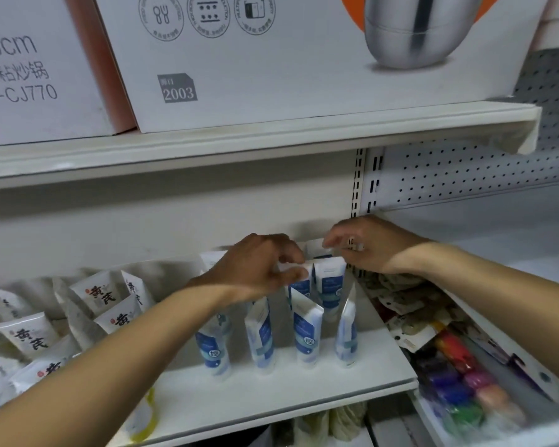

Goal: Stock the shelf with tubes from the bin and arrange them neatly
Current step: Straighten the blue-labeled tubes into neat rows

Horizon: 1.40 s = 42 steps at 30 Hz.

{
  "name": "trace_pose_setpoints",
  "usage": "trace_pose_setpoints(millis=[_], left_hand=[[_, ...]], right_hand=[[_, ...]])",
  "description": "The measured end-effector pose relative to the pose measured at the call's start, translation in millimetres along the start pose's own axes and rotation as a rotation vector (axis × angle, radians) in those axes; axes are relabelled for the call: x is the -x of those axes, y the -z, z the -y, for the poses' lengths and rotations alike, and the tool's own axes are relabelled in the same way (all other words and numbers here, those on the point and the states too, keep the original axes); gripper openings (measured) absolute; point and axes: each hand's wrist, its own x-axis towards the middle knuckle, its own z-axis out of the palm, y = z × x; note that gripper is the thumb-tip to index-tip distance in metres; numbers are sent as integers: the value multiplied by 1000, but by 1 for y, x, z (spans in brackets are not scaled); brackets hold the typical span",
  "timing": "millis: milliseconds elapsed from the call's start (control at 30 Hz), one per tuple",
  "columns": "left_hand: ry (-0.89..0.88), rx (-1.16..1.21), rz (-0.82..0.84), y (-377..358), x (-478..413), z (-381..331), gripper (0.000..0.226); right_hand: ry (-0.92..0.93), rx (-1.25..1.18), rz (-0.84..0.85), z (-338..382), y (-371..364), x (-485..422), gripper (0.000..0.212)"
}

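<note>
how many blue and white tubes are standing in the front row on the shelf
4: front row tubes at far left, left-centre, right-centre and far right. More stand behind, partly hidden by the hands.

White tubes (305, 330) banded blue on a cream shelf (304, 385); white pouches (95, 293) with black characters and red seals.
</note>
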Motion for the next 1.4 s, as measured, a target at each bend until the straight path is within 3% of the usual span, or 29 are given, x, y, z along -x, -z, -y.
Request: trace_pose_setpoints(millis=[100, 200, 333, 533, 867, 1400], left_hand=[[-34, -184, 177, -5, 7, -9, 45], [-122, -320, 218, -16, 2, -16, 54], [-170, -367, 215, -27, -4, -21, 37], [-6, -246, 222, -36, -6, -21, 19], [112, -141, 163, -40, -6, -20, 19], [112, -124, 155, -40, -3, -22, 22]], right_hand=[[-48, 158, 264, 9, 2, 22, 47], [12, 313, 368, 13, -11, 35, 55], [-44, 345, 350, 12, -29, 40, 44], [-140, 293, 308, 5, -45, 33, 48], [-165, 214, 289, 4, -45, 20, 52], [-208, 210, 292, 6, -44, 20, 50]])
